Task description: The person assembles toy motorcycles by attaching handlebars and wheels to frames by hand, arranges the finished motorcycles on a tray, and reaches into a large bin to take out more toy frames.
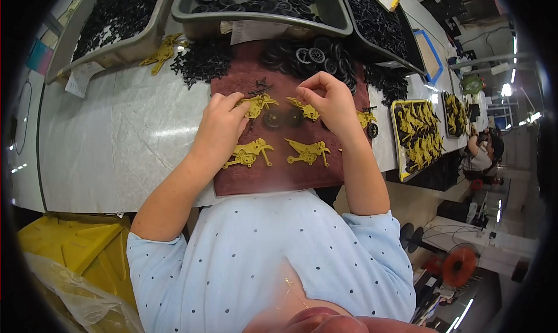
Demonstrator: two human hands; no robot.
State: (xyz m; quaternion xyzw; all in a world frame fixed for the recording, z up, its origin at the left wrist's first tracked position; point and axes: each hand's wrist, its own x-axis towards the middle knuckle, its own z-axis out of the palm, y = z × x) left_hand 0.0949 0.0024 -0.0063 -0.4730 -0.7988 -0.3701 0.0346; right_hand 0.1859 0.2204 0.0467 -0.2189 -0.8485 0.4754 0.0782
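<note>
Blue shirt [261, 257], maroon mat [261, 176], marble worktable [116, 141], workshop.

Your left hand [220, 126] and right hand [330, 103] work on a maroon cloth mat [261, 179], matt, soft nap like a towel. The yellow motorcycle frames [307, 151] look like moulded plastic w/ a dull sheen. Black wheels [317, 55]: plastic, semi-gloss hubs. Grey bins [331, 19]: smooth matt plastic. Tabletop [122, 141] is smooth, glossy, marbled white. Paper labels [256, 31] matt. Your shirt [261, 257]: soft pale-blue cloth.
</note>
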